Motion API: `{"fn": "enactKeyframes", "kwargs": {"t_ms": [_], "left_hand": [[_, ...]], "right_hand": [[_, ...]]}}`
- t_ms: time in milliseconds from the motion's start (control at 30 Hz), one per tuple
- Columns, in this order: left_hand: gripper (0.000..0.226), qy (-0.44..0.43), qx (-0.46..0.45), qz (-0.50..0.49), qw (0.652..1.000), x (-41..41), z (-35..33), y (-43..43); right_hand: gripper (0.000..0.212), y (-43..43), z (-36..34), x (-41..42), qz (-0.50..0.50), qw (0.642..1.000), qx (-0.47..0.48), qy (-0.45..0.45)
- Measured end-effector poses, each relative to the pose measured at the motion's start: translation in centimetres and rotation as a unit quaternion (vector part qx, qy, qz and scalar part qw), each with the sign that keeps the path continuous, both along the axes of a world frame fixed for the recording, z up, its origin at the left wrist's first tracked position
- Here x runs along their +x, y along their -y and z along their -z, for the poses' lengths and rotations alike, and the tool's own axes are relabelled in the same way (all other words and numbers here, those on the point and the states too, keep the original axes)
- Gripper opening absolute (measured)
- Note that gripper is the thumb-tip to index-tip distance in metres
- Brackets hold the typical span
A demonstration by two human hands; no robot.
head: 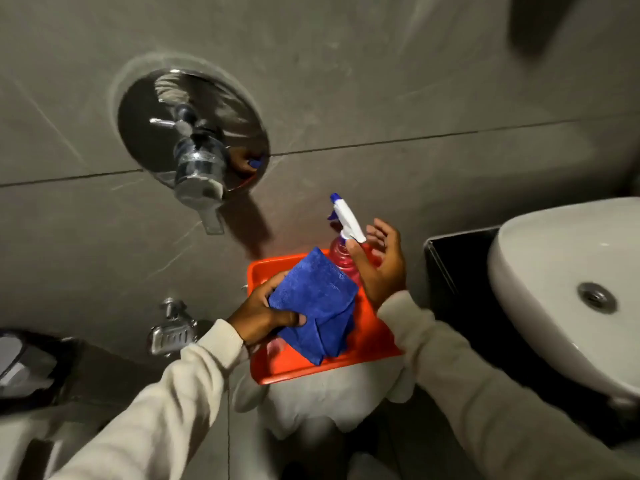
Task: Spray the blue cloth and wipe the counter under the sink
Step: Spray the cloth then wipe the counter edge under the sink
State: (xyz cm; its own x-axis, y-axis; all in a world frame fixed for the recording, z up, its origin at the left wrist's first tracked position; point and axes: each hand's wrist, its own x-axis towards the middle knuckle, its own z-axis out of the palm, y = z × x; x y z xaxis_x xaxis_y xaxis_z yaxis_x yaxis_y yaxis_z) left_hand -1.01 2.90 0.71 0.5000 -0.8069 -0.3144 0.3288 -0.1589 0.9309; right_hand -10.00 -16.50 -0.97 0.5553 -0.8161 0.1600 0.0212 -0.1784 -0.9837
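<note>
My left hand [264, 315] grips a folded blue cloth [317, 303] and holds it above an orange tray [377, 341]. A spray bottle [341, 252] with pink liquid and a white-and-blue trigger head [346, 216] stands at the tray's far edge. My right hand [379, 263] is at the bottle's neck, thumb touching below the trigger head, fingers spread apart and not closed around it. The dark counter [460, 271] lies to the right under a white sink basin [554, 282].
A chrome wall valve [195, 147] with a lever juts from the grey tiled wall at upper left. A chrome soap dish [171, 336] is mounted lower left. The tray rests on a white object [311, 403]. A dark item [20, 362] is at the left edge.
</note>
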Motion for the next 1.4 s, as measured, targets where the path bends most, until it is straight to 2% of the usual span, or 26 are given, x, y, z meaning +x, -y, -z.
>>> {"fn": "enactKeyframes", "kwargs": {"t_ms": [67, 133, 200, 267, 300, 367, 433, 533, 600, 667, 767, 833, 900, 933, 967, 1000, 1067, 1133, 1167, 1233, 1267, 1400], "left_hand": [[0.067, -0.006, -0.017, 0.018, 1.0, -1.2, -0.1, 1.0], [0.067, -0.024, -0.035, 0.079, 0.996, -3.9, -0.2, 3.8], [0.073, -0.009, -0.045, 0.133, 0.99, -6.7, -0.4, 6.6], [0.073, 0.005, -0.058, 0.187, 0.981, -11.6, -0.6, 10.4], [0.071, 0.024, -0.065, 0.192, 0.979, -12.9, -0.5, 11.3], [0.071, 0.07, -0.08, 0.208, 0.972, -16.9, -1.0, 13.7], [0.071, 0.108, -0.104, 0.218, 0.964, -20.7, -1.3, 16.1], [0.066, 0.126, -0.12, 0.254, 0.952, -26.3, -2.3, 19.7], [0.056, 0.125, -0.136, 0.262, 0.947, -30.0, -2.6, 22.5], [0.046, 0.194, -0.142, 0.239, 0.941, -33.1, -2.4, 25.4], [0.038, 0.382, -0.122, 0.222, 0.889, -36.6, -1.3, 29.3], [0.056, 0.481, -0.05, 0.243, 0.841, -39.9, 0.0, 32.4], [0.079, 0.609, 0.053, 0.283, 0.739, -40.4, 1.0, 33.2], [0.089, 0.663, 0.112, 0.286, 0.683, -41.5, 1.4, 33.9], [0.095, 0.697, 0.137, 0.283, 0.644, -41.4, 1.8, 33.8], [0.099, 0.712, 0.165, 0.27, 0.627, -42.7, 1.8, 34.3], [0.102, 0.71, 0.166, 0.261, 0.633, -42.5, 1.7, 34.0], [0.106, 0.71, 0.176, 0.255, 0.632, -41.8, 1.5, 34.3], [0.107, 0.705, 0.178, 0.247, 0.641, -41.0, 1.3, 34.3], [0.108, 0.698, 0.198, 0.233, 0.648, -39.8, 1.1, 34.2], [0.106, 0.696, 0.208, 0.232, 0.647, -39.2, 1.1, 34.1], [0.097, 0.702, 0.184, 0.251, 0.641, -37.8, 1.4, 33.7]], "right_hand": [[0.053, -2.2, -0.7, -3.1, -0.004, 0.987, 0.158, 0.042], [0.069, -3.2, -1.0, -7.8, -0.049, 0.944, 0.322, 0.05], [0.058, -4.1, -0.8, -12.0, -0.086, 0.904, 0.401, 0.119], [0.047, -3.7, -0.9, -17.1, -0.046, 0.893, 0.411, 0.177], [0.05, -3.8, -1.6, -18.5, -0.036, 0.883, 0.428, 0.192], [0.057, -2.8, -1.4, -22.6, 0.024, 0.892, 0.401, 0.206], [0.059, -1.4, -1.4, -26.6, 0.099, 0.887, 0.39, 0.226], [0.026, 1.5, -1.1, -33.3, 0.179, 0.858, 0.405, 0.261], [0.021, 4.0, -1.0, -38.7, 0.22, 0.851, 0.397, 0.263], [0.04, 7.1, -1.1, -43.9, 0.248, 0.841, 0.395, 0.275], [0.05, 13.4, -0.1, -50.6, 0.275, 0.848, 0.372, 0.261], [0.056, 19.2, 1.1, -55.3, 0.276, 0.856, 0.368, 0.236], [0.052, 23.2, 1.8, -56.7, 0.303, 0.878, 0.327, 0.174], [0.049, 25.8, 2.3, -57.8, 0.332, 0.889, 0.298, 0.105], [0.049, 27.2, 2.8, -57.7, 0.36, 0.9, 0.246, 0.021], [0.051, 30.1, 3.7, -58.6, 0.364, 0.911, 0.183, -0.069], [0.051, 32.3, 4.8, -58.2, 0.329, 0.92, -0.022, -0.21], [0.052, 34.1, 6.4, -57.8, 0.231, 0.912, -0.147, -0.305], [0.055, 34.5, 7.1, -57.5, 0.177, 0.9, -0.169, -0.36], [0.067, 34.6, 9.2, -57.2, 0.087, 0.865, -0.144, -0.472], [0.069, 34.5, 10.2, -57.1, 0.064, 0.854, -0.14, -0.498], [0.057, 36.1, 11.4, -57.4, 0.071, 0.807, -0.222, -0.543]]}}
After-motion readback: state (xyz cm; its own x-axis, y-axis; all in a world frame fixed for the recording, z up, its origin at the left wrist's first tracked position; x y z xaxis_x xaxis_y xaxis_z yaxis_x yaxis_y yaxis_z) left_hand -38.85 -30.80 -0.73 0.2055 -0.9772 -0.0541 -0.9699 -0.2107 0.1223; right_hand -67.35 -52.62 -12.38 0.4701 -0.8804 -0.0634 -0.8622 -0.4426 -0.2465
